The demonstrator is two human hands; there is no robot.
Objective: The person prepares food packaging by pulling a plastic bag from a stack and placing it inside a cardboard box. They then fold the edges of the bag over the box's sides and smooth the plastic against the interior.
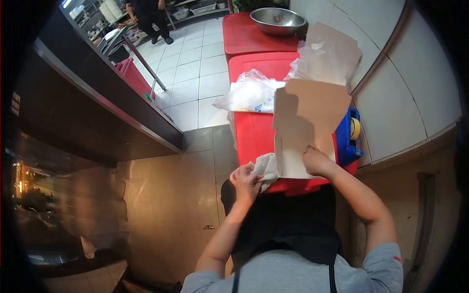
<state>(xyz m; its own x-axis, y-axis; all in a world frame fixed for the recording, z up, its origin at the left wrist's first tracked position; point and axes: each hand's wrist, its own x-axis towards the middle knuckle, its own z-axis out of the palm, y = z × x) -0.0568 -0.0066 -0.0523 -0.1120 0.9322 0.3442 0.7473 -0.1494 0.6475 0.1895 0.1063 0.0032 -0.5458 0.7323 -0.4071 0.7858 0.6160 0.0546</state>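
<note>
An unfolded cardboard box (312, 110), pale brown with its lid standing up, lies on a red lid at the near end. My right hand (318, 161) is inside the box's near part, its fingers curled and pressed to the bottom; whether anything is in them is hidden. Just left of the box, my left hand (245, 183) pinches a crumpled whitish cloth (266, 168). That cloth touches the box's left wall and the red edge.
Red containers (256, 132) run away from me, bearing clear plastic bags (251, 93) and a metal bowl (278, 22). A blue tape dispenser (348, 141) stands right of the box, by the tiled wall (410, 88). At the far left stands another person (149, 17).
</note>
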